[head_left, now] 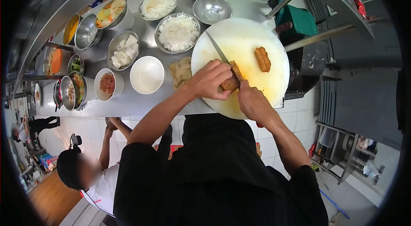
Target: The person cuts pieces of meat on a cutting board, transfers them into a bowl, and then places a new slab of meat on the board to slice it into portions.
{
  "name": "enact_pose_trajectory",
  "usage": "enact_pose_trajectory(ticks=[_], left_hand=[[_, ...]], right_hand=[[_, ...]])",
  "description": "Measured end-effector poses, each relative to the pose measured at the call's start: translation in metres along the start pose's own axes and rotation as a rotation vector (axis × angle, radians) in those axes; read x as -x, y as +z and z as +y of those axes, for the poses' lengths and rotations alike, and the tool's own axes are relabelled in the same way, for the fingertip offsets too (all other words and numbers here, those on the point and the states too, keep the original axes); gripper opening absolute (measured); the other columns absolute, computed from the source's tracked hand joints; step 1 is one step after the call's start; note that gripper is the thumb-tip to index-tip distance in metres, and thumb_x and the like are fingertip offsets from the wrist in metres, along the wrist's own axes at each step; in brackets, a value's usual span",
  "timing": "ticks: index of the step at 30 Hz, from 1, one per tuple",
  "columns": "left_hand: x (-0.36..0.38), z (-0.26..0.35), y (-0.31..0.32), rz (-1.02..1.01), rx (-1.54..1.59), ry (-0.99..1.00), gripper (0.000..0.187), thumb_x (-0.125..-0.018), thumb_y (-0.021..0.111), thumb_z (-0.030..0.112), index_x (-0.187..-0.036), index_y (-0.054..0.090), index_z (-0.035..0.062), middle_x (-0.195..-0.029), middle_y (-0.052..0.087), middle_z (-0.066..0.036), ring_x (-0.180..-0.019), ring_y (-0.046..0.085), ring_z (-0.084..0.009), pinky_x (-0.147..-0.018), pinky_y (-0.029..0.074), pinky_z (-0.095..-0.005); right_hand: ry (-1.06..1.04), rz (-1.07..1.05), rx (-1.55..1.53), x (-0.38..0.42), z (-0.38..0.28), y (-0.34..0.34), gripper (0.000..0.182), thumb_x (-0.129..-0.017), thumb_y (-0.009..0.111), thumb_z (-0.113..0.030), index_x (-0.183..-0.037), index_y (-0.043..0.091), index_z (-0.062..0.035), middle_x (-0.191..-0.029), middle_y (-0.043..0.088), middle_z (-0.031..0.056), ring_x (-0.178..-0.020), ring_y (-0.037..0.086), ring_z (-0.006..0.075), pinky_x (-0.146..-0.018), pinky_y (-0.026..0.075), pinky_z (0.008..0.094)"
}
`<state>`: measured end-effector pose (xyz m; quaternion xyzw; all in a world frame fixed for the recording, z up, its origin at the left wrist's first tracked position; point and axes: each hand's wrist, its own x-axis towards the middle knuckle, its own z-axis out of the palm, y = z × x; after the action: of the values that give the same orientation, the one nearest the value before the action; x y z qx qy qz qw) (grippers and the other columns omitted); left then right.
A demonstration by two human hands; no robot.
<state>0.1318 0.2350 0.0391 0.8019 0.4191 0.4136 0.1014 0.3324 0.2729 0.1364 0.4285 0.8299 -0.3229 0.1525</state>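
A round white cutting board [209, 63] lies at the right of the steel table, stained yellow in the middle. My left hand [211, 79] presses on a piece of browned meat [231, 81], its fingers curled round the top and side. In my right hand [252, 101] is the handle of a knife, and the blade [217, 47] points up and left past my left fingers, along the meat. A second browned piece [262, 59] lies apart, farther right on the board. A folded tan cloth [180, 72] touches the board's left side.
Two bowls of rice [179, 32], two steel bowls [212, 9], a white bowl [147, 75] and a bowl of white chunks [125, 50] stand left of the board. A steel rail [319, 38] crosses at the right. Another person [102, 187] is at the lower left.
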Motion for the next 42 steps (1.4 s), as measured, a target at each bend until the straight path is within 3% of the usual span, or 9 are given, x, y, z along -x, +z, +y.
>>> enact_pose_trajectory(ticks=[6, 8, 10, 14, 16, 19, 24, 28, 42], left_hand=[[-0.001, -0.001, 0.002, -0.004, 0.003, -0.027, 0.056, -0.06, 0.085, 0.022, -0.107, 0.061, 0.0038, -0.112, 0.06, -0.014, -0.1, 0.055, -0.0329, -0.089, 0.048, -0.0414], [0.0, -0.002, 0.0, -0.02, 0.009, -0.014, 0.056, -0.059, 0.085, 0.021, -0.107, 0.061, 0.0038, -0.112, 0.06, -0.013, -0.1, 0.055, -0.0328, -0.089, 0.048, -0.0414], [-0.004, -0.002, 0.0, -0.029, 0.01, -0.004, 0.055, -0.06, 0.085, 0.022, -0.106, 0.061, 0.0038, -0.112, 0.06, -0.013, -0.1, 0.055, -0.0326, -0.089, 0.048, -0.0413], [0.0, 0.0, -0.001, -0.019, -0.038, -0.004, 0.055, -0.062, 0.085, 0.023, -0.107, 0.061, 0.0035, -0.112, 0.061, -0.013, -0.101, 0.055, -0.0325, -0.089, 0.048, -0.0405], [0.0, -0.002, -0.003, 0.012, -0.039, 0.019, 0.053, -0.064, 0.085, 0.024, -0.108, 0.063, 0.0043, -0.114, 0.061, -0.013, -0.103, 0.056, -0.0326, -0.089, 0.048, -0.0403], [0.01, 0.005, -0.011, 0.038, -0.078, 0.005, 0.049, -0.066, 0.085, 0.024, -0.106, 0.064, 0.0046, -0.116, 0.062, -0.013, -0.105, 0.057, -0.0325, -0.09, 0.048, -0.0409], [0.021, 0.014, -0.014, 0.097, -0.127, 0.018, 0.044, -0.064, 0.082, 0.015, -0.103, 0.065, 0.0042, -0.114, 0.062, -0.012, -0.102, 0.058, -0.0316, -0.089, 0.048, -0.041], [0.015, 0.007, -0.007, 0.089, -0.113, 0.039, 0.042, -0.062, 0.079, 0.005, -0.101, 0.064, 0.0034, -0.108, 0.063, -0.012, -0.096, 0.059, -0.0313, -0.085, 0.05, -0.0395], [0.007, 0.003, -0.005, 0.117, -0.061, 0.077, 0.038, -0.06, 0.076, -0.001, -0.096, 0.063, 0.0005, -0.1, 0.063, -0.012, -0.089, 0.06, -0.0318, -0.079, 0.052, -0.0383]], right_hand=[[0.11, -0.13, 0.015, 0.072, 0.012, -0.018, 0.02, -0.098, 0.05, -0.01, -0.104, 0.045, 0.0076, -0.081, 0.065, 0.0362, -0.078, 0.065, 0.0546, -0.072, 0.051, 0.0606], [0.089, -0.122, -0.006, 0.048, 0.017, 0.004, 0.02, -0.098, 0.05, -0.011, -0.104, 0.045, 0.0077, -0.081, 0.065, 0.0362, -0.079, 0.065, 0.0546, -0.073, 0.05, 0.0615], [-0.055, 0.157, -0.086, -0.01, 0.028, 0.042, 0.023, -0.097, 0.053, -0.013, -0.104, 0.045, 0.007, -0.081, 0.064, 0.0367, -0.081, 0.064, 0.0552, -0.075, 0.05, 0.0614], [-0.025, 0.206, -0.172, -0.018, 0.037, 0.029, 0.026, -0.097, 0.056, -0.017, -0.103, 0.046, 0.0064, -0.083, 0.065, 0.0358, -0.081, 0.065, 0.0528, -0.075, 0.051, 0.0584], [-0.165, 0.155, -0.251, -0.01, 0.063, 0.01, 0.029, -0.096, 0.059, -0.021, -0.103, 0.048, 0.0057, -0.086, 0.065, 0.0335, -0.083, 0.065, 0.0505, -0.074, 0.051, 0.0556], [-0.048, 0.163, -0.209, 0.024, 0.077, -0.014, 0.029, -0.096, 0.061, -0.02, -0.102, 0.048, 0.0053, -0.086, 0.066, 0.0314, -0.085, 0.065, 0.0498, -0.074, 0.05, 0.0547], [-0.104, 0.249, -0.172, 0.062, 0.032, -0.022, 0.024, -0.097, 0.059, -0.015, -0.104, 0.047, 0.0041, -0.084, 0.065, 0.0301, -0.08, 0.064, 0.0499, -0.072, 0.049, 0.054], [-0.064, 0.099, 0.04, 0.076, 0.002, -0.012, 0.02, -0.099, 0.053, -0.015, -0.102, 0.044, 0.0024, -0.09, 0.065, 0.0313, -0.078, 0.064, 0.0518, -0.071, 0.051, 0.0598], [-0.08, 0.018, 0.19, 0.066, -0.02, -0.027, 0.017, -0.088, 0.053, -0.001, -0.102, 0.046, 0.0054, -0.086, 0.064, 0.0311, -0.077, 0.067, 0.0498, -0.069, 0.055, 0.056]])
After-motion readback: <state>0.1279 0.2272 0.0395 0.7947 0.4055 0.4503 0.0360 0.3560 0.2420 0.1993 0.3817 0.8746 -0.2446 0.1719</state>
